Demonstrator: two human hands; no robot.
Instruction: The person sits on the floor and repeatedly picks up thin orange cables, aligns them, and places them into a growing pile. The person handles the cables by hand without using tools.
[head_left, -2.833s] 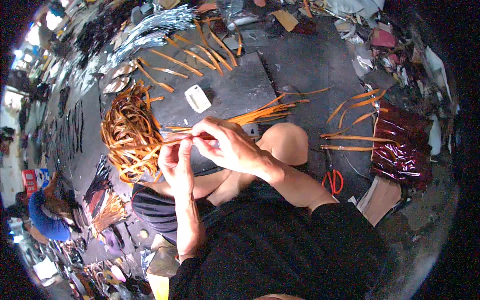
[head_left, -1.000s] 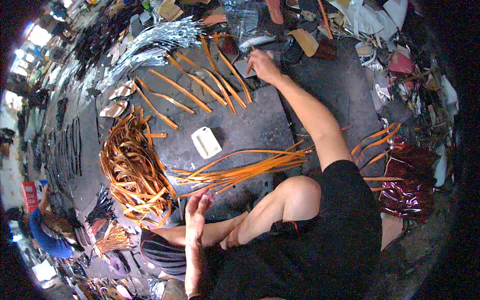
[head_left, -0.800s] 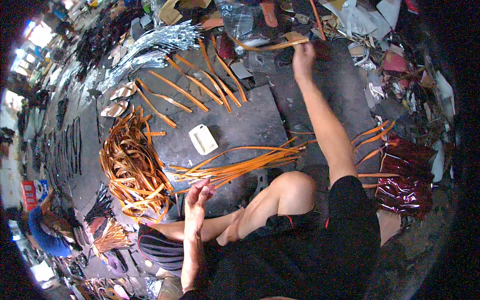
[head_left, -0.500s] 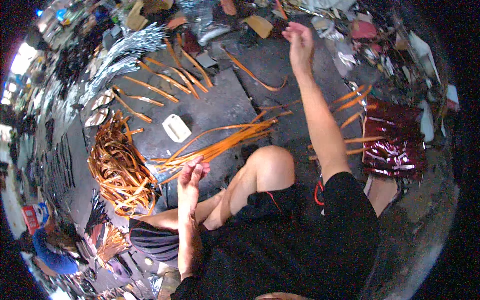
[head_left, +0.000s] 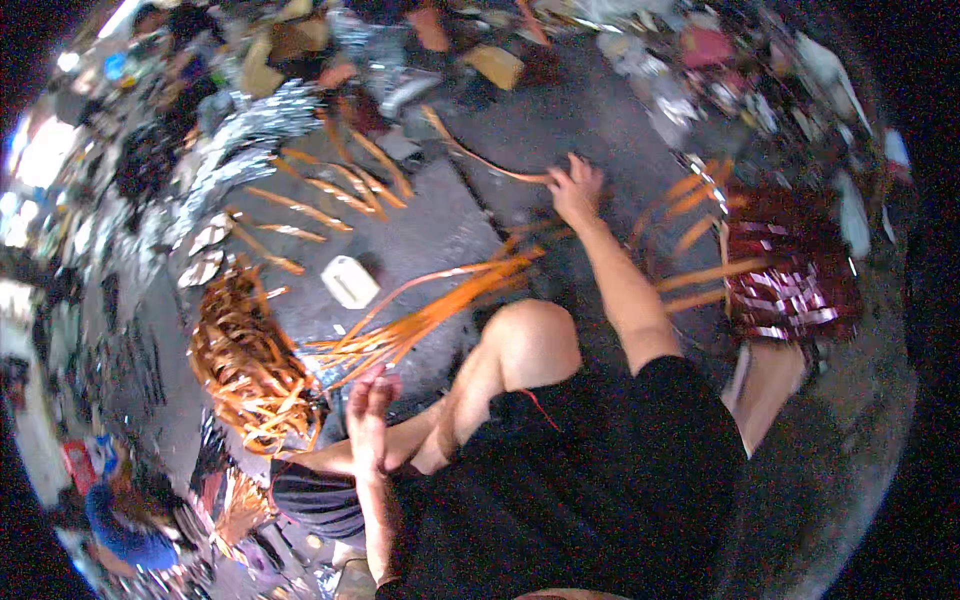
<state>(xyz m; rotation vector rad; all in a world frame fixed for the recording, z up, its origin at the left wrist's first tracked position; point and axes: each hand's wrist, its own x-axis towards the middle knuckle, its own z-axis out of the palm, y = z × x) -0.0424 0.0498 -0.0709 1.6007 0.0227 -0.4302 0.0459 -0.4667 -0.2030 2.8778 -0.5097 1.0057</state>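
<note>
Curving on far side, one orange strip (head_left: 490,163) meets R hand (head_left: 577,190); can't tell grip, blur. L hand (head_left: 372,408), near, half-open. Weak pinch could drop strip.

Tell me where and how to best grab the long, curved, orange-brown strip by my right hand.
Probably pinch the strip across its narrow width at the right end, coming from above: it looks slim and bowed, and that end is nearest your right hand.

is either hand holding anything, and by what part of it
The right hand is at the lower end of a curved orange strip, but blur hides whether it grips. The left hand looks empty.
</note>
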